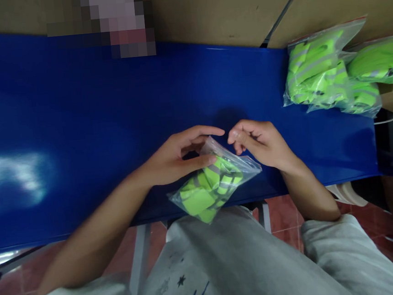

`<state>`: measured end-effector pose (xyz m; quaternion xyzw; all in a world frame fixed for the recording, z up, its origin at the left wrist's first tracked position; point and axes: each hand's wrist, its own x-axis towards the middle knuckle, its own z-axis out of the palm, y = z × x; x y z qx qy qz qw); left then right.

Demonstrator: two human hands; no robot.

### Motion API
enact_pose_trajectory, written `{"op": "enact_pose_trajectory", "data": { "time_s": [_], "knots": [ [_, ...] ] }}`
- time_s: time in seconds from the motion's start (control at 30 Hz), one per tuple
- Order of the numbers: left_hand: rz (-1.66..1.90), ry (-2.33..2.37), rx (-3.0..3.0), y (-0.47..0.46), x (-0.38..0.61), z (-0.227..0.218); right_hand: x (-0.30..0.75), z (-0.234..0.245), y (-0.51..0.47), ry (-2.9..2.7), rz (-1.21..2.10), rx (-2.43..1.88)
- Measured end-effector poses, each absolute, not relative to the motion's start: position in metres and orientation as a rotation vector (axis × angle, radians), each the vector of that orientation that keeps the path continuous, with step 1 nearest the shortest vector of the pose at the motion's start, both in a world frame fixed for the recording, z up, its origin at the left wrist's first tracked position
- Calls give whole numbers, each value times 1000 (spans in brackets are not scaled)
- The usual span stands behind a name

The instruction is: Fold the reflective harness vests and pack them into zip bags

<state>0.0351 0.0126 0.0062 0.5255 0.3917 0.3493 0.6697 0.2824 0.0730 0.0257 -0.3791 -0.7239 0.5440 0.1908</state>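
A clear zip bag [216, 182] holds folded neon-green fabric with grey reflective strips. It is tilted at the front edge of the table, in front of my body. My left hand [183, 155] grips it near the top, thumb on the front plastic and index finger stretched out past the bag. Some of the left fingers are hidden behind the plastic. Just beyond the bag's upper edge is my right hand [254, 142], its fingers curled and the thumb against the index finger. Nothing shows between those fingers.
The blue table [110, 104] spreads under my hands. More clear bags of green fabric [317, 72] lie piled at its far right end. Cardboard boxes [212, 13] line the far edge. A blurred-out patch covers part of the upper left. Red floor tiles [285, 213] show below.
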Motion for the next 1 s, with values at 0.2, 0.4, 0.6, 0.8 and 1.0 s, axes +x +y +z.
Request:
{"op": "enact_pose_trajectory", "data": {
  "time_s": [0.2,0.4,0.6,0.8,1.0],
  "knots": [
    [844,1103,986,20,26,5,294,27,82,-2105,1571,-1044],
    [966,1185,1027,23,24,3,290,22,84,-1899,1836,-1181],
    [1012,1289,1165,20,22,8,289,22,86,-1872,1779,-1199],
    [1001,1273,1234,21,19,6,294,21,86,-1974,1806,-1252],
    [1035,1181,1311,20,21,-3,292,11,79,-2058,1598,-1239]
  ]
}}
